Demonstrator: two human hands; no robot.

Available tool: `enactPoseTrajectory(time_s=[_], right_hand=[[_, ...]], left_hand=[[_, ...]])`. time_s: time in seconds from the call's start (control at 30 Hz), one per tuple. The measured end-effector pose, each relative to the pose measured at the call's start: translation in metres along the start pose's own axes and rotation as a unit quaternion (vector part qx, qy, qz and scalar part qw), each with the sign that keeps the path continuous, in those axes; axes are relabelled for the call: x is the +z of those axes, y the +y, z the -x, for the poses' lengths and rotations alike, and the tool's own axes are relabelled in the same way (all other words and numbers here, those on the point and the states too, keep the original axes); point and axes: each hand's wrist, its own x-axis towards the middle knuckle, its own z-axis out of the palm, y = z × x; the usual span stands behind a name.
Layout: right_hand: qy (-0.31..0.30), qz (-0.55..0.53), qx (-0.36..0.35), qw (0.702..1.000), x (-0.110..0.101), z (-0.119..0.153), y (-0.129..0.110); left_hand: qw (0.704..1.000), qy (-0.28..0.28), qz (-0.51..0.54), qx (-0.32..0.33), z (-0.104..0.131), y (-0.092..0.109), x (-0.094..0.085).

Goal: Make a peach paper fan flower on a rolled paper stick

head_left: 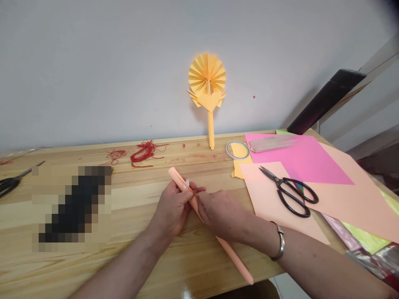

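Observation:
A long, thin roll of peach paper (234,259) lies slantwise over the table's front part, its upper end pointing away to the left. My left hand (175,204) is closed around it near that upper end, thumb on top. Just beside, my right hand (220,211) is closed on the roll's middle, with its fingertips mostly hidden behind the knuckles. A small whitish bit (186,183) shows by the left thumb; I cannot tell what it is. Beyond the hands, a yellow folded-paper fan (207,77) with a heart and a rolled handle leans against the wall.
Black-handled scissors (296,191) rest on peach sheets (352,199) at the right. A pink sheet (324,160), a tape roll (229,154) and a translucent glue stick or tube (274,142) lie behind. Red thread (145,153) sits at the back left. Another dark tool (12,182) is far left.

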Motion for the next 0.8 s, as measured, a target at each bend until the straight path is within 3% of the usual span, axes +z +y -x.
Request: enactPoseTrajectory(time_s=[0.4,0.67,0.8], right_hand=[[0.012,0.059,-0.034,0.998,0.013,-0.002,0.001],[0.041,-0.068,-0.011,0.997,0.003,0.002,0.0],[0.021,-0.095,0.0,0.995,-0.001,0.001,-0.001]], left_hand=[[1.0,-0.007,-0.017,-0.001,-0.004,-0.003,0.0],[0.999,0.024,-0.013,-0.024,0.0,0.001,0.003],[1.0,0.021,-0.008,-0.019,0.002,0.002,0.005]])
